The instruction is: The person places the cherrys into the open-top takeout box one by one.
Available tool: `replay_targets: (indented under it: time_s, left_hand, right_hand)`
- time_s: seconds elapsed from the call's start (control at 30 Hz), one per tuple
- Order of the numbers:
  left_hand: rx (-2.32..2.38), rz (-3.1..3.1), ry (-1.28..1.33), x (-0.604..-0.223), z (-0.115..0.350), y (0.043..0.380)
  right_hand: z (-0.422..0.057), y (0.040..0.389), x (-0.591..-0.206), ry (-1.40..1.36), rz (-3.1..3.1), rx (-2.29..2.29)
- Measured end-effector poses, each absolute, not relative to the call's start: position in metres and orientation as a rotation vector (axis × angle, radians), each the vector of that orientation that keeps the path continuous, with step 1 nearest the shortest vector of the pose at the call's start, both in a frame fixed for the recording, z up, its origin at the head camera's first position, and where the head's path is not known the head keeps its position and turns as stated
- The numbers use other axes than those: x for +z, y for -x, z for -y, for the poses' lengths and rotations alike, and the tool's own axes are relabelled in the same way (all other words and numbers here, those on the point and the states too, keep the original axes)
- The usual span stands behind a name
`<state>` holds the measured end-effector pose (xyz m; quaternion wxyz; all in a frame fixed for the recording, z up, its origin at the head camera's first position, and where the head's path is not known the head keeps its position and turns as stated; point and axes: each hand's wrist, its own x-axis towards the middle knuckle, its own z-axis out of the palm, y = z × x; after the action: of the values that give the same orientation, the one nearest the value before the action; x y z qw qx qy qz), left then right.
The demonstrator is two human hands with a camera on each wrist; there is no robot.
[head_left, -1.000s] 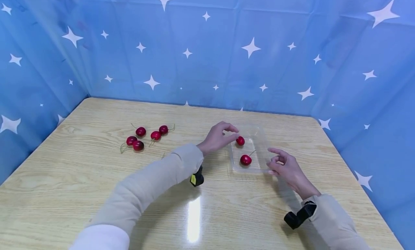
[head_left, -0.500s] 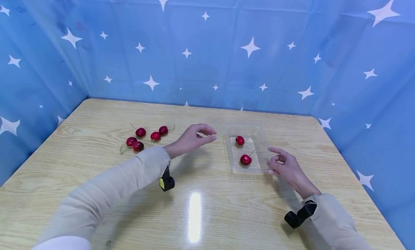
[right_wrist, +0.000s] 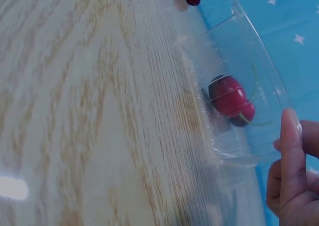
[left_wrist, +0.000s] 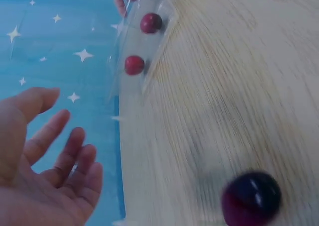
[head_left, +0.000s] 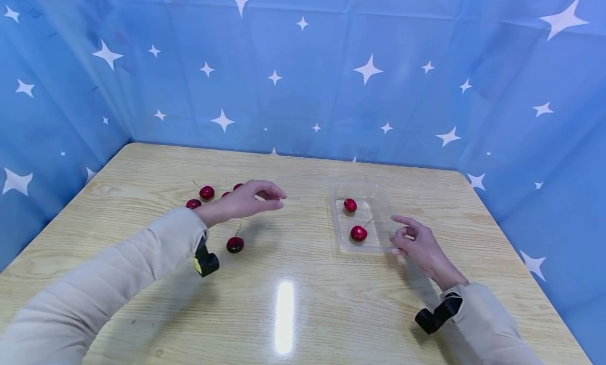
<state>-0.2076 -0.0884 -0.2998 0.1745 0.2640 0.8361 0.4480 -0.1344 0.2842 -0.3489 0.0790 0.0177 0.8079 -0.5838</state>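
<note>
My left hand (head_left: 246, 199) hovers over the table left of centre, fingers loosely bent and holding nothing. In the left wrist view its fingers (left_wrist: 65, 161) are spread apart. Below it on the table lies a dark cherry (head_left: 235, 244) with its stem up. Behind the hand are several more cherries (head_left: 206, 192), partly hidden. A clear plastic box (head_left: 337, 225) stands right of centre. It holds one cherry (head_left: 350, 205) at the back and another cherry (head_left: 359, 233) with a stem in front. My right hand (head_left: 423, 249) pinches the box's right rim between thumb and fingers.
The wooden table (head_left: 345, 302) reaches back to a blue curtain (head_left: 303, 91) with white stars. Each wrist carries a black camera, such as the right camera (head_left: 437, 315). A bright light reflection lies on the table's front middle.
My left hand has drawn back leftward from the box, empty, and now covers part of the left cherries. The nearer dark cherry has come out from behind the arm. My right hand stays put.
</note>
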Motion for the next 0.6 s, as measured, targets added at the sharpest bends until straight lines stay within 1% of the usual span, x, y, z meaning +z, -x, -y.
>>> replay_targets:
  time_s: [0.13, 0.3, 0.6]
  left_hand:
    - [1.167, -2.369, -0.667, -0.307, 0.105, 0.205]
    - [1.083, -2.403, -0.592, -0.327, 0.121, 0.201]
    - [1.172, -2.498, -0.501, -0.346, 0.133, 0.196]
  right_hand:
    - [-0.285, 0.135, -0.349, -0.06, -2.414, -1.747]
    - [-0.284, 0.135, -0.35, -0.066, -2.42, -1.739]
    - [-0.285, 0.136, -0.35, -0.067, -2.428, -1.723]
